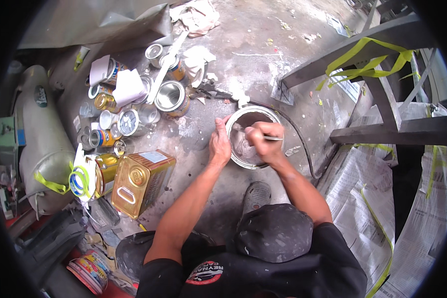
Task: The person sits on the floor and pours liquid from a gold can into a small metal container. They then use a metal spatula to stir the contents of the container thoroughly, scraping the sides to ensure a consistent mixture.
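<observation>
A round open can [255, 166] stands on the concrete floor between my arms, in front of my foot. Thick greyish-mauve paste [241, 145] lies inside it, smeared up the inner wall. My left hand [220, 145] grips the can's left side at the rim, its fingers partly hidden. Over the can's opening, my right hand [264, 140] is closed in a fist round a thin, pale-handled tool [274, 138]. The handle's end sticks out to the right of the fist. The tool's other end is hidden by the hand and the paste.
A rectangular gold tin [149, 181] and several opened cans, one a silver-lined can [170, 97], crowd the floor at left. A dark hose [303, 136] curves past the can's right. Farther right stands a dark metal frame [367, 135] with yellow-green tape [367, 59] beside newspaper-covered panels [362, 213].
</observation>
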Demonstrator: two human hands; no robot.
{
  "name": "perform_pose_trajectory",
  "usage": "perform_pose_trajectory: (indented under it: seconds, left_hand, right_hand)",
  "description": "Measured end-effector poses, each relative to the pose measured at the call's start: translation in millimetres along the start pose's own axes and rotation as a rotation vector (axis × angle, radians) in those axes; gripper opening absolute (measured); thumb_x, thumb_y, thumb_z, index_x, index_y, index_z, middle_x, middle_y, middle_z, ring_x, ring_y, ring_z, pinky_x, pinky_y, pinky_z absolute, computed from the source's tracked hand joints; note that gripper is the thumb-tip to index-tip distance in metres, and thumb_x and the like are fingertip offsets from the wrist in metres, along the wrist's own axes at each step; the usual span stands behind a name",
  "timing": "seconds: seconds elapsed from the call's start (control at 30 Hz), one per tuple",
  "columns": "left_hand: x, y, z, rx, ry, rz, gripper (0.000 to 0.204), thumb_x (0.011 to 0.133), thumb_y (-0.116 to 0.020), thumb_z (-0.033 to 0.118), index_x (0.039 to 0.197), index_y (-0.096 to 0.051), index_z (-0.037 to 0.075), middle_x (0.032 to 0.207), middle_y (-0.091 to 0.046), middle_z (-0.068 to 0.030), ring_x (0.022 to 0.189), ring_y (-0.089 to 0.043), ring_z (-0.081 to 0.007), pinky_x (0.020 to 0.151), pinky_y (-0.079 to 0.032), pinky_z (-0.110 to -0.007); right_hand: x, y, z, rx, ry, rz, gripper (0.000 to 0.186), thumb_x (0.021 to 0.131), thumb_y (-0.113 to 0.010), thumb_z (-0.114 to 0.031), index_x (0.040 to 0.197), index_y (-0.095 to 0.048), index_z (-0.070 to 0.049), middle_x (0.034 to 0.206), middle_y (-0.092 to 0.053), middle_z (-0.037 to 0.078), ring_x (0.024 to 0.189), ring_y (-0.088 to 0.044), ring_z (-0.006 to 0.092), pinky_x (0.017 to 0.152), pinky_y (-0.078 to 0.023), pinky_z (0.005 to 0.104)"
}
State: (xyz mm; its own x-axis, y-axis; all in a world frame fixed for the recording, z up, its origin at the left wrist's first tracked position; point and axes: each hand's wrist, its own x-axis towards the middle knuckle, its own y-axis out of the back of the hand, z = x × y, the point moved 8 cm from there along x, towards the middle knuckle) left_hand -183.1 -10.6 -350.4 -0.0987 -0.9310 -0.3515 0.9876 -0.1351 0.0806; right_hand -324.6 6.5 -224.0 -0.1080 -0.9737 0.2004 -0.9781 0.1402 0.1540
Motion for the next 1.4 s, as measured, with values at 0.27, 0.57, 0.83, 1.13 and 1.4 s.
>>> perform_pose_trajectory:
  seconds: [0.27,0.57,0.83,1.13,1.4]
  left_hand:
    - [-9.8,15.0,18.9,0.146,0.028,0.063,0.082,0.100,-0.009,0.065,0.131,-0.059,0.007,0.122,-0.065,-0.0191,0.119,-0.057,-0.0364,0.103,-0.040,-0.042]
    - [-7.1,7.4,21.1,0.062,-0.017,0.033,0.081,0.101,-0.011,0.063,0.131,-0.058,0.004,0.123,-0.064,-0.0196,0.119,-0.057,-0.0360,0.103,-0.040,-0.041]
    - [-7.7,10.3,14.6,0.085,-0.021,0.055,0.080,0.101,-0.011,0.063,0.131,-0.059,0.005,0.123,-0.064,-0.0200,0.118,-0.057,-0.0362,0.102,-0.040,-0.042]
    - [-4.7,3.2,16.6,0.068,-0.004,0.024,0.081,0.101,-0.012,0.063,0.130,-0.059,0.003,0.124,-0.064,-0.0193,0.120,-0.057,-0.0350,0.103,-0.040,-0.041]
    - [-6.7,8.6,19.2,0.077,-0.002,0.031,0.080,0.101,-0.012,0.063,0.131,-0.059,0.005,0.125,-0.063,-0.0193,0.121,-0.056,-0.0351,0.104,-0.039,-0.041]
  right_hand:
    - [-12.6,7.5,-18.4,-0.008,-0.254,-0.384,0.032,0.081,-0.062,-0.001,0.051,-0.053,0.000,0.049,-0.051,0.001,0.045,-0.043,0.0049,0.044,-0.033,0.0261]
    - [9.4,11.2,0.0,-0.062,0.086,0.007,0.032,0.080,-0.064,-0.002,0.053,-0.046,0.000,0.047,-0.039,0.001,0.044,-0.035,0.0060,0.042,-0.028,0.0295]
    - [-23.8,43.6,12.5,0.238,-0.427,-0.012,0.029,0.081,-0.060,-0.003,0.052,-0.053,0.000,0.049,-0.053,0.001,0.045,-0.044,0.0074,0.044,-0.034,0.0270]
    - [13.3,0.6,-1.7,-0.077,0.106,-0.070,0.031,0.081,-0.053,0.003,0.051,-0.045,0.000,0.053,-0.057,0.006,0.045,-0.050,0.0129,0.045,-0.040,0.0286]
    - [-9.4,25.5,14.8,0.239,-0.380,-0.208,0.031,0.084,-0.061,-0.005,0.053,-0.058,0.000,0.050,-0.055,0.002,0.047,-0.048,0.0069,0.046,-0.036,0.0267]
